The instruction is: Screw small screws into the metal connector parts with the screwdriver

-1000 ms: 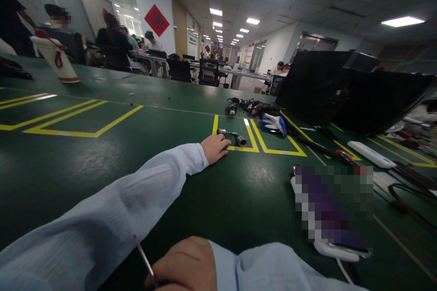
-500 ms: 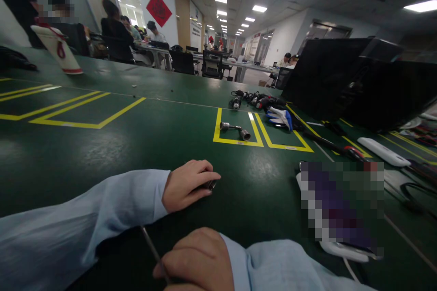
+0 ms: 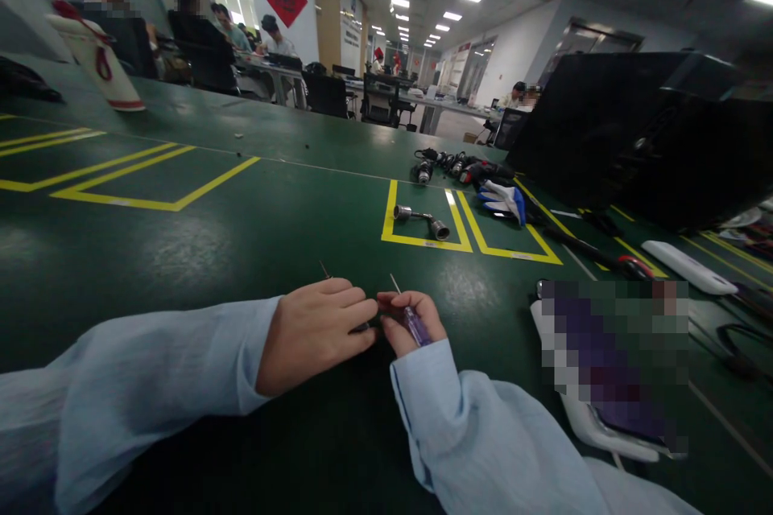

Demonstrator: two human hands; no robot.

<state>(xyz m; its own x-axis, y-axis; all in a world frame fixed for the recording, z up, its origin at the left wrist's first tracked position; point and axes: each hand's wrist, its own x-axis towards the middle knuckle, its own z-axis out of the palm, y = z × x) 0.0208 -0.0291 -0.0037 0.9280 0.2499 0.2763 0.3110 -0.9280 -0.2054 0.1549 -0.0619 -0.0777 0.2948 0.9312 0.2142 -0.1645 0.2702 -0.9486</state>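
Both our hands are gripping nearer us than the socket wrench [image 3: 421,216], the right hand [image 3: 426,311] clamped on a purple-handled screwdriver [image 3: 415,327], the left hand [image 3: 319,326] on a mostly hidden dark piece [image 3: 361,327].

- The right hand's grip [image 3: 430,312] holds a purple-handled screwdriver [image 3: 416,327], its thin shaft tilted up.
- Just beside it, the left hand's grip [image 3: 317,330] curls around a small dark object [image 3: 361,327], mostly hidden.
- Toward the table's [image 3: 199,273] far edge, a metal double-ended socket wrench [image 3: 440,229] lies inside yellow tape [image 3: 426,244].
- A pale cup [image 3: 100,56] stands near the left end of that edge.
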